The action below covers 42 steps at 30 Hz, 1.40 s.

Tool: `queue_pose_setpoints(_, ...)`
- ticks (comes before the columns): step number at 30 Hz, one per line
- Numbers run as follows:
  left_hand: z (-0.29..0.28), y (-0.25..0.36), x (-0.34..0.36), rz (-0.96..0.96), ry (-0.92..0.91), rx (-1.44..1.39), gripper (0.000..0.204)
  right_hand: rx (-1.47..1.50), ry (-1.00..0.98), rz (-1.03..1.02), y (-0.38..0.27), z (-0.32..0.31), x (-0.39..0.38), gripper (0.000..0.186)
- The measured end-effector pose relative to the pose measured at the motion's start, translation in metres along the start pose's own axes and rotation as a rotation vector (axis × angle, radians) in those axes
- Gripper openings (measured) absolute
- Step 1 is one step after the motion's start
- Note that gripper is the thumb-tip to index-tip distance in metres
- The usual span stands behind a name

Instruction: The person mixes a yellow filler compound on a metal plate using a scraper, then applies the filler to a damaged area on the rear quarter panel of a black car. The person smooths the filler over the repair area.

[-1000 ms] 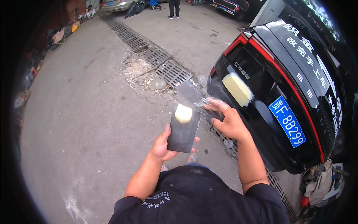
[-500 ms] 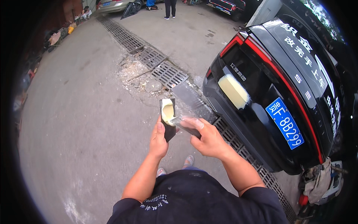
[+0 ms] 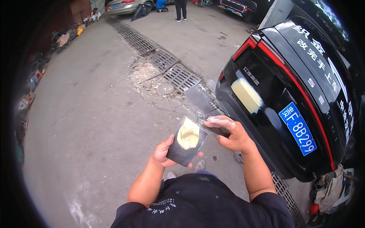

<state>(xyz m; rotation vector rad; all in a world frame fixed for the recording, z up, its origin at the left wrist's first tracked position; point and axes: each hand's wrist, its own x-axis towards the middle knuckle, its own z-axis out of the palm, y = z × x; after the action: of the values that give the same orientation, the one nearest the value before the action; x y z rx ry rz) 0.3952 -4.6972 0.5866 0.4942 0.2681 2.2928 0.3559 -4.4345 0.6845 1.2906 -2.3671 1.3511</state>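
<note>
Fingers of the left hand (image 3: 162,153) clasp a plate (image 3: 181,155); the right hand (image 3: 240,139) grips a spreader (image 3: 221,132), just lifted off newly folded putty (image 3: 188,136).

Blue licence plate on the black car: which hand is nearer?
Right. The right hand is left of the blue licence plate in the view, not touching it; the left hand, holding the dark board, is farther left.

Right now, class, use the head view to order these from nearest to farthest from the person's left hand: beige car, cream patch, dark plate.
1. Dark plate: held in the left hand.
2. Cream patch: to the right, on the black car.
3. Beige car: far background, at the top edge.
</note>
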Motion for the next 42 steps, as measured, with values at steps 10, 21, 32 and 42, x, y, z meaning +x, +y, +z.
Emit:
queue_pose_setpoints(10,0.025,0.005,0.025,0.482,0.346,0.626,0.072,1.103,0.425,0.667,-0.006,0.059,-0.04,0.07)
queue_pose_setpoints(21,0.02,0.01,0.011,0.44,0.316,1.659,0.063,1.327,0.471,0.467,-0.01,0.046,0.015,0.075)
queue_pose_setpoints(32,-0.005,0.008,-0.025,0.052,-0.031,-0.07,0.067,0.45,-0.087,-0.056,-0.032,0.031,0.035,0.064)
queue_pose_setpoints(42,0.013,-0.001,-0.014,0.32,0.313,0.212,0.072,0.043,0.121,0.447,-0.011,0.027,0.044,0.055)
